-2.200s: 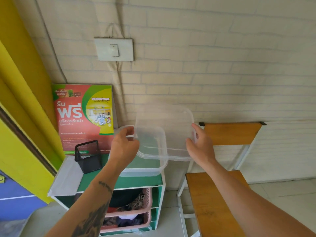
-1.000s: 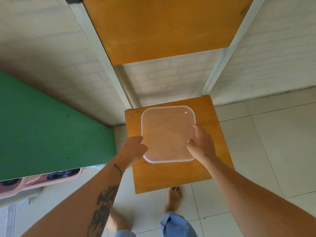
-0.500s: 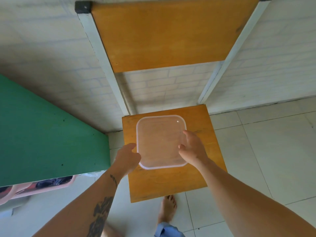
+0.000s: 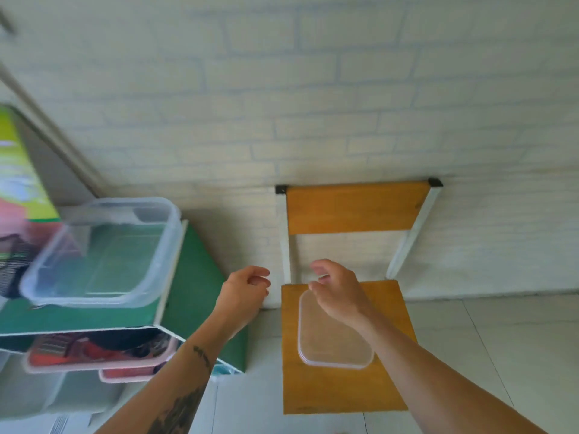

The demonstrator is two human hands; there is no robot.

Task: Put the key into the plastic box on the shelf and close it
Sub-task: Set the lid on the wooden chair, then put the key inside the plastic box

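Wall (image 4: 313,89): pale painted brick is filling the upper half of the view; it is blurring toward the top left corner.
Shelf (image 4: 194,277): a green unit is standing at the left, its top carrying the box; its left part is running out of frame and is smeared by blur.
Chair (image 4: 338,389): a wooden seat and backrest on a white frame are standing against the wall, just right of the shelf; the legs are not showing.
Plastic box (image 4: 103,255): it is sitting open on the shelf top, clear and rectangular, mouth facing up, long axis running left to right across the view. Nothing can be made out inside it through the blur.
Lid (image 4: 332,343): it is lying flat on the chair seat, clear with rounded corners, long axis running from the seat's back toward its front edge; its upper part is being covered by the right hand.
Baskets (image 4: 94,352): pink trays are sitting in the shelf's lower compartment; their contents are too blurred to identify.
Printed board (image 4: 18,170): a green and red panel is leaning at the far left, cut off by the frame edge.
Left hand (image 4: 242,292): it is hanging between shelf and chair, grip loosely curled with a gap between thumb and fingers, holding nothing visible.
Right hand (image 4: 338,292): it is hovering above the lid's far end, grip half spread and empty; whether it is touching the lid cannot be told.
Key: not visible anywhere; its place cannot be told.
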